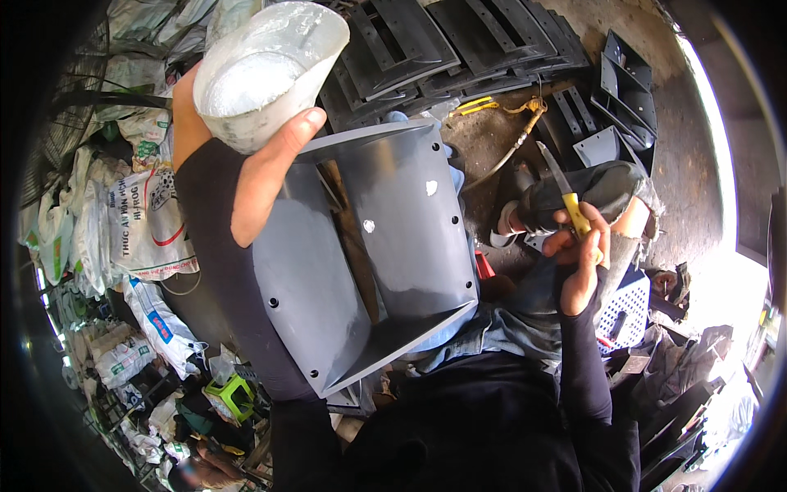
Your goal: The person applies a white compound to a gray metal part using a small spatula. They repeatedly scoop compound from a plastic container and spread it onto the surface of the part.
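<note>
My left hand [269, 176] is closed around a whitish plastic tub [270, 70] with its thumb on the outer wall; most of the fingers are hidden. White paste [258, 84] lies inside the tub. Below it, a dark grey moulded panel [402, 221] with a long slot and small round holes rests across my lap, against my left forearm. Two white dabs [369, 226] mark its surface. Off to the right of the panel, my right hand [584, 254] grips the yellow handle of a knife [563, 182], its narrow blade pointing up and away.
Similar dark grey panels [393, 45] are stacked at the far side, with more at the far right [627, 90]. A hose with a yellow fitting [525, 135] lies on the floor. Plastic sacks [152, 217] pile up on the left, near a green stool [234, 398]. A perforated crate [627, 312] stands at my right.
</note>
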The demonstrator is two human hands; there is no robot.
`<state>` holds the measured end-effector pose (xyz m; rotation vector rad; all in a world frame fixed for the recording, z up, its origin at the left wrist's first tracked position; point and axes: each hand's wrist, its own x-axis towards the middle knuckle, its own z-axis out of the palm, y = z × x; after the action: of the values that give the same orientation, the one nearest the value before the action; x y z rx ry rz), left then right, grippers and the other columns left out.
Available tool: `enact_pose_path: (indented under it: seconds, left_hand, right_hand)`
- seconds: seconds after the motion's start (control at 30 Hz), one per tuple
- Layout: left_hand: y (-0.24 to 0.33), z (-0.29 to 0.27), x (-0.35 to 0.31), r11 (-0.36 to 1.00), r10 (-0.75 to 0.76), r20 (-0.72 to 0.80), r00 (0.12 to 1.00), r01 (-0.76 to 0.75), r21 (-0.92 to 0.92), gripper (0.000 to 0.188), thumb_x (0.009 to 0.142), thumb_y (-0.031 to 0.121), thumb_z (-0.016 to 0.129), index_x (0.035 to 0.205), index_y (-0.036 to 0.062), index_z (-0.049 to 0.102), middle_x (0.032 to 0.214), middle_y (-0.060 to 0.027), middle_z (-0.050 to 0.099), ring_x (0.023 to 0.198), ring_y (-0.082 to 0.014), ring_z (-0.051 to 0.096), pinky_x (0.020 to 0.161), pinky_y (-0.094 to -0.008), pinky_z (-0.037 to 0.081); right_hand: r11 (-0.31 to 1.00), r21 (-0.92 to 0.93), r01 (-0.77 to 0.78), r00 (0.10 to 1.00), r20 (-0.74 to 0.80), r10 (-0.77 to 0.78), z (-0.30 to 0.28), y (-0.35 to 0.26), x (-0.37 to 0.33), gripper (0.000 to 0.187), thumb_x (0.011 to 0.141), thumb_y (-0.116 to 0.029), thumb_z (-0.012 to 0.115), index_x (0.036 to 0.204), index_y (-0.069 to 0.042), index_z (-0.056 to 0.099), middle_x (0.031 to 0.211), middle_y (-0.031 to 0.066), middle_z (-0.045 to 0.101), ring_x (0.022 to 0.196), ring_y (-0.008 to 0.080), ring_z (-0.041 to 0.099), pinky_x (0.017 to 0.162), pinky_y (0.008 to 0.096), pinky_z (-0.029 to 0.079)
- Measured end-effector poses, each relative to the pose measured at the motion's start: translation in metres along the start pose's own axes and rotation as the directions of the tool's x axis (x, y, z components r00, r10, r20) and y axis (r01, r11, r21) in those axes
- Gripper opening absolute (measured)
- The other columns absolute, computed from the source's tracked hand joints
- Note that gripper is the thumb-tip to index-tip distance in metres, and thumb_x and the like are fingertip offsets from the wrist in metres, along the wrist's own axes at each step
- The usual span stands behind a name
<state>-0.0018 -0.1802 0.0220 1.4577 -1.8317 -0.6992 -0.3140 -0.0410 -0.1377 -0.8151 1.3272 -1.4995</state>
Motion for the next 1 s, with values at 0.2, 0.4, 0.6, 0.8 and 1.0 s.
enact_pose_path:
  seconds: [0.2, 0.4, 0.6, 0.8, 1.0]
  left_hand:
    - [0.002, -0.005, 0.006, 0.996, -0.084, 0.068, 0.994, 0.083, 0.010, 0.058, 0.078, 0.003, 0.076, 0.126, 0.0005, 0.044, 0.110, -0.0110, 0.061, 0.098, -0.0157, 0.059, 0.087, -0.0305, 0.047]
    - [-0.012, -0.001, 0.001, 0.993, -0.100, -0.017, 0.995, 0.099, -0.062, 0.060, 0.078, 0.005, 0.078, 0.127, 0.0007, 0.045, 0.111, -0.0110, 0.061, 0.100, -0.0158, 0.059, 0.088, -0.0306, 0.047]
    - [-0.010, 0.003, 0.000, 0.993, -0.096, -0.064, 0.993, 0.091, -0.068, 0.061, 0.077, 0.006, 0.078, 0.128, 0.0008, 0.045, 0.112, -0.0110, 0.061, 0.101, -0.0160, 0.059, 0.090, -0.0308, 0.047]
    - [-0.007, 0.003, -0.001, 0.992, -0.106, -0.103, 0.989, 0.098, -0.077, 0.062, 0.077, 0.007, 0.079, 0.128, 0.0008, 0.045, 0.113, -0.0111, 0.061, 0.103, -0.0162, 0.059, 0.091, -0.0310, 0.047]
    - [-0.007, 0.004, 0.003, 0.987, -0.128, -0.041, 0.991, 0.123, -0.105, 0.061, 0.078, 0.007, 0.078, 0.129, 0.0009, 0.045, 0.116, -0.0109, 0.061, 0.105, -0.0161, 0.059, 0.092, -0.0308, 0.046]
  right_hand:
    - [0.995, -0.086, -0.052, 0.993, 0.098, 0.061, 0.020, 0.013, -0.024, 0.040, 0.103, -0.037, 0.048, 0.128, -0.006, 0.048, 0.109, 0.0109, 0.063, 0.070, 0.0110, 0.059, 0.063, 0.0247, 0.047]
    - [0.973, -0.142, -0.184, 0.955, 0.208, 0.211, 0.045, 0.018, -0.046, 0.042, 0.085, -0.020, 0.077, 0.111, -0.007, 0.046, 0.096, 0.0060, 0.058, 0.083, 0.0125, 0.054, 0.076, 0.0275, 0.045]
    - [0.909, -0.354, -0.218, 0.942, 0.166, 0.290, 0.069, 0.033, -0.031, 0.055, 0.074, -0.017, 0.086, 0.108, -0.007, 0.045, 0.084, 0.0010, 0.051, 0.077, 0.0102, 0.047, 0.070, 0.0269, 0.043]
    - [0.942, -0.176, -0.286, 0.956, 0.009, 0.292, 0.055, 0.040, 0.001, 0.025, 0.092, -0.012, 0.067, 0.106, -0.005, 0.048, 0.080, 0.0008, 0.055, 0.069, 0.0073, 0.048, 0.063, 0.0237, 0.041]
    - [0.930, -0.183, -0.319, 0.931, 0.122, 0.344, 0.038, 0.028, -0.021, 0.025, 0.092, -0.011, 0.067, 0.107, -0.007, 0.046, 0.086, 0.0021, 0.055, 0.075, 0.0086, 0.049, 0.067, 0.0230, 0.041]
